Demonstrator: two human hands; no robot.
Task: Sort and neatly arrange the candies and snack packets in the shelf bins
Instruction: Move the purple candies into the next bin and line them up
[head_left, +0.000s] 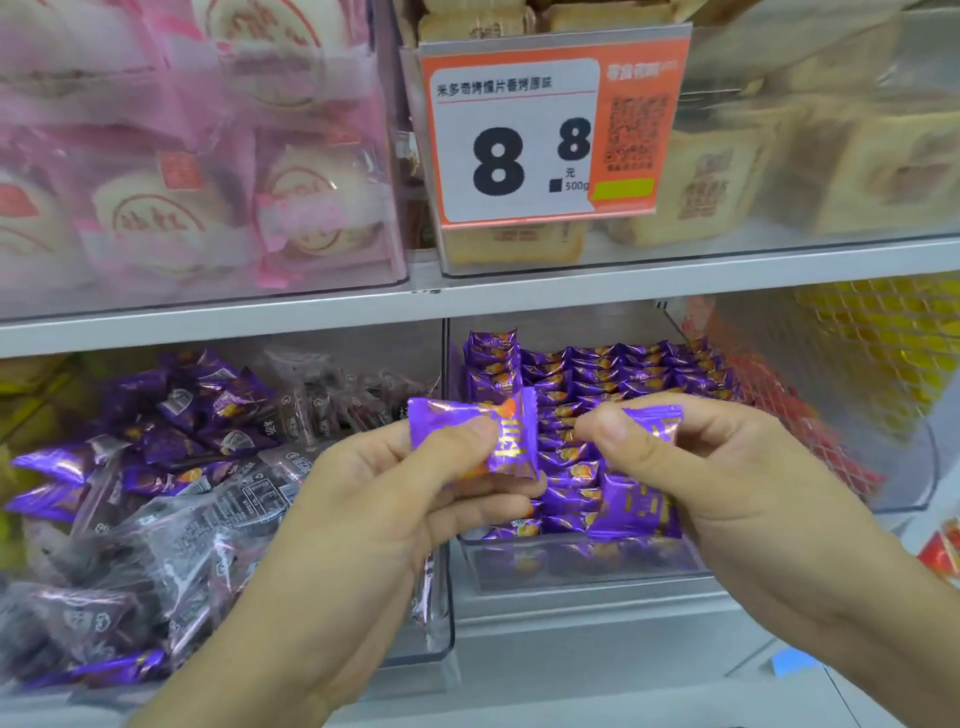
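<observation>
Two hands are nearest, both raised in front of the lower shelf. The left hand (415, 488) pinches a purple packet (470, 441) between thumb and fingers, holding it up with its gold lettering showing. The right hand (696, 467) has its thumb and fingers curled round another purple packet (652, 423), and seems to hold a second one (636, 506) lower in the palm, though I cannot tell whether that one is gripped or merely lying at the front of the bin behind it.

Just behind the hands, the right bin (571, 566) looks largely done: purple packets (623, 369) stand in tidy rows from the back wall forward, with a short stack (491, 364) rising at the back left. By my reckoning only the front edge remains to be filled, and the packets in hand likely belong there.

To the left, the left bin (441, 623) is the opposite story. Purple packets and dark, clear-wrapped ones (223, 509) lie jumbled together in a loose heap, facing every way. That sorting looks barely begun, so I'd say most of the work is still ahead.

Further right, a bin of red-and-yellow goods (857, 395) is too blurred to judge.

Above, on the upper shelf (675, 275), pink-wrapped cakes (171, 208) and pale toast packs (727, 176) sit behind clear fronts, with an orange price tag (550, 130) reading 8.8.
</observation>
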